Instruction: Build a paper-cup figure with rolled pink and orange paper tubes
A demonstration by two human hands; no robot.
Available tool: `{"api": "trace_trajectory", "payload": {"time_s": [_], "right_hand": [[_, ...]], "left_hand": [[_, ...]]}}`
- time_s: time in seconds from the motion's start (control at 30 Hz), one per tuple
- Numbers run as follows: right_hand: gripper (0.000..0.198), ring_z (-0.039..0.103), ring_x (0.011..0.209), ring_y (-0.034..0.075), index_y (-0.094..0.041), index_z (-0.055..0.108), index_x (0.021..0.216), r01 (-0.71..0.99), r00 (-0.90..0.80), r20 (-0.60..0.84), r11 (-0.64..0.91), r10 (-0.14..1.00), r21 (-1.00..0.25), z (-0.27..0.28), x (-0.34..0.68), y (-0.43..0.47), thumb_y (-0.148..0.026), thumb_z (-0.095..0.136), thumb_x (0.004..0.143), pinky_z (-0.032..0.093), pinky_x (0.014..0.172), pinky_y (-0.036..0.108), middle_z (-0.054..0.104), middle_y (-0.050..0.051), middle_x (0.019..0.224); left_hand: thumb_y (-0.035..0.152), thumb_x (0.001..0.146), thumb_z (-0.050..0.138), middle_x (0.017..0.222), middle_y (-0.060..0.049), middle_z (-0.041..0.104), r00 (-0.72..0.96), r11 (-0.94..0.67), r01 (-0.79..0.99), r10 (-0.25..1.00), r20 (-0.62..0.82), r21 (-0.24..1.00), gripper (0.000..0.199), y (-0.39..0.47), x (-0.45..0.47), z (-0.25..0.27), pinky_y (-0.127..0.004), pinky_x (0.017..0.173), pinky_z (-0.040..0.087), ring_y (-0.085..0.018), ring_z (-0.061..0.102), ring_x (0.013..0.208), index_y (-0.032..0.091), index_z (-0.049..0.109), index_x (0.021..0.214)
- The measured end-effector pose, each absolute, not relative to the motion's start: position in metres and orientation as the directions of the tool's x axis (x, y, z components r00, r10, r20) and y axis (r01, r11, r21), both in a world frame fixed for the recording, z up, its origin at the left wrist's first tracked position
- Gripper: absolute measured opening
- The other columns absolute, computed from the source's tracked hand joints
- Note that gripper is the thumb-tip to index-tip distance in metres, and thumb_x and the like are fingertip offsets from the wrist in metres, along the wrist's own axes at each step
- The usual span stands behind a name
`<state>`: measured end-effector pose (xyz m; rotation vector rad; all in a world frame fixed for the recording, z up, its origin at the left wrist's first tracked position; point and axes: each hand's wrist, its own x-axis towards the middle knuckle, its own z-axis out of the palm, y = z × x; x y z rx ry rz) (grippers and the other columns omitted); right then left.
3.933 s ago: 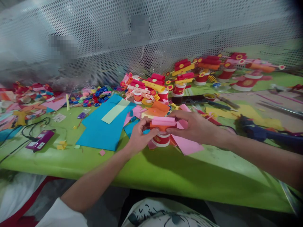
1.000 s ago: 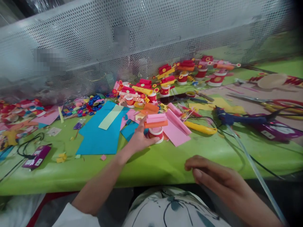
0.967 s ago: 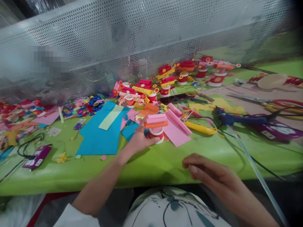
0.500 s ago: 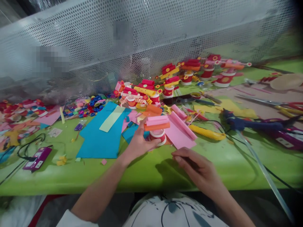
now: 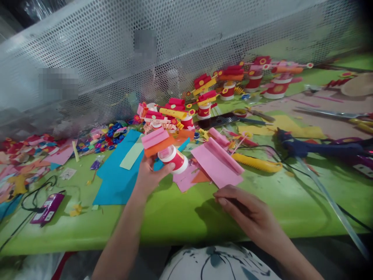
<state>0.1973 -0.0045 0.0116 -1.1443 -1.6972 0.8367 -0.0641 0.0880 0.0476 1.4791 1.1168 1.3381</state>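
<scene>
Some room separates the left hand's point(image 5: 149, 175) cup point(image 5: 178, 159) from the table's edge point(image 5: 175, 236).

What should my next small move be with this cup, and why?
I'd probably bring your right hand over to steady the red-and-white cup. Only your left hand is on it, and the cup is tilted, its top with the pink roll and orange piece leaning left. Your right hand is apart from it; whether it pinches something small, I can't tell.

no legible text or numbers; gold mark point(image 5: 181, 158) on the red cup point(image 5: 175, 158) unreadable
</scene>
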Motion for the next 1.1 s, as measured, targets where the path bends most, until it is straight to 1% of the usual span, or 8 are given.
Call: {"api": "trace_trajectory", "payload": {"time_s": [0.17, 0.23, 0.33, 0.5, 0.7, 0.8, 0.93, 1.1], "right_hand": [[0.011, 0.070, 0.079, 0.015, -0.026, 0.069, 0.099, 0.280, -0.176, 0.334, 0.372, 0.926, -0.885, 0.010, 0.199, -0.004, -0.028, 0.059, 0.097, 0.057, 0.069, 0.026, 0.073, 0.002, 0.089], [0.011, 0.070, 0.080, 0.014, -0.026, 0.069, 0.100, 0.267, -0.176, 0.345, 0.382, 0.922, -0.885, 0.008, 0.200, -0.005, -0.026, 0.058, 0.098, 0.056, 0.070, 0.025, 0.073, 0.002, 0.090], [0.011, 0.069, 0.080, 0.013, -0.025, 0.068, 0.099, 0.274, -0.183, 0.341, 0.381, 0.922, -0.883, 0.007, 0.200, -0.005, -0.025, 0.057, 0.099, 0.054, 0.072, 0.023, 0.072, 0.001, 0.090], [0.010, 0.067, 0.080, 0.010, -0.026, 0.067, 0.103, 0.296, -0.210, 0.355, 0.406, 0.911, -0.865, 0.006, 0.200, -0.005, -0.023, 0.058, 0.099, 0.053, 0.071, 0.020, 0.070, -0.001, 0.089], [0.011, 0.067, 0.082, 0.010, -0.026, 0.065, 0.104, 0.314, -0.251, 0.378, 0.445, 0.891, -0.839, 0.002, 0.199, -0.004, -0.020, 0.057, 0.099, 0.053, 0.073, 0.020, 0.070, -0.001, 0.091], [0.012, 0.067, 0.083, 0.010, -0.026, 0.065, 0.105, 0.315, -0.290, 0.374, 0.457, 0.881, -0.832, 0.002, 0.198, -0.003, -0.019, 0.055, 0.100, 0.053, 0.074, 0.020, 0.069, -0.001, 0.093], [0.013, 0.067, 0.083, 0.009, -0.027, 0.064, 0.106, 0.328, -0.302, 0.371, 0.461, 0.878, -0.825, 0.010, 0.194, -0.002, -0.019, 0.055, 0.100, 0.053, 0.074, 0.018, 0.069, -0.002, 0.093], [0.015, 0.068, 0.084, 0.010, -0.026, 0.065, 0.105, 0.346, -0.267, 0.428, 0.501, 0.863, -0.794, 0.024, 0.185, 0.004, -0.016, 0.056, 0.099, 0.053, 0.072, 0.018, 0.070, 0.000, 0.093]], "left_hand": [[0.024, 0.068, 0.089, 0.126, -0.011, 0.072, 0.067, -0.290, 0.078, 0.956, 0.285, 0.954, 0.052, 0.077, -0.067, 0.063, -0.044, 0.101, 0.055, -0.031, 0.067, 0.118, 0.020, 0.070, 0.116], [0.022, 0.065, 0.090, 0.123, -0.009, 0.073, 0.061, -0.321, 0.072, 0.947, 0.317, 0.944, 0.048, 0.073, -0.069, 0.069, -0.043, 0.098, 0.056, -0.030, 0.069, 0.115, 0.020, 0.072, 0.110], [0.021, 0.065, 0.090, 0.115, -0.008, 0.076, 0.012, -0.369, 0.098, 0.929, 0.370, 0.924, 0.040, 0.069, -0.071, 0.079, -0.041, 0.098, 0.057, -0.029, 0.070, 0.112, 0.020, 0.073, 0.101], [0.024, 0.067, 0.089, 0.118, -0.007, 0.075, -0.077, -0.405, 0.216, 0.900, 0.429, 0.888, 0.051, 0.078, -0.082, 0.087, -0.044, 0.103, 0.055, -0.030, 0.067, 0.117, 0.022, 0.072, 0.115], [0.028, 0.071, 0.088, 0.131, -0.012, 0.069, -0.027, -0.269, 0.252, 0.958, 0.285, 0.930, 0.062, 0.100, -0.099, 0.059, -0.048, 0.105, 0.052, -0.031, 0.065, 0.122, 0.020, 0.065, 0.127], [0.029, 0.070, 0.088, 0.129, -0.012, 0.071, 0.011, -0.207, 0.215, 0.978, 0.209, 0.954, 0.060, 0.107, -0.095, 0.039, -0.048, 0.102, 0.053, -0.031, 0.068, 0.117, 0.019, 0.065, 0.125], [0.029, 0.069, 0.089, 0.126, -0.012, 0.072, 0.065, -0.191, 0.230, 0.981, 0.181, 0.954, 0.058, 0.112, -0.087, 0.018, -0.050, 0.104, 0.052, -0.031, 0.068, 0.116, 0.019, 0.067, 0.122], [0.032, 0.071, 0.088, 0.129, -0.013, 0.070, 0.057, -0.181, 0.247, 0.983, 0.172, 0.952, 0.059, 0.116, -0.085, 0.003, -0.049, 0.101, 0.053, -0.031, 0.068, 0.115, 0.020, 0.065, 0.124]]}}
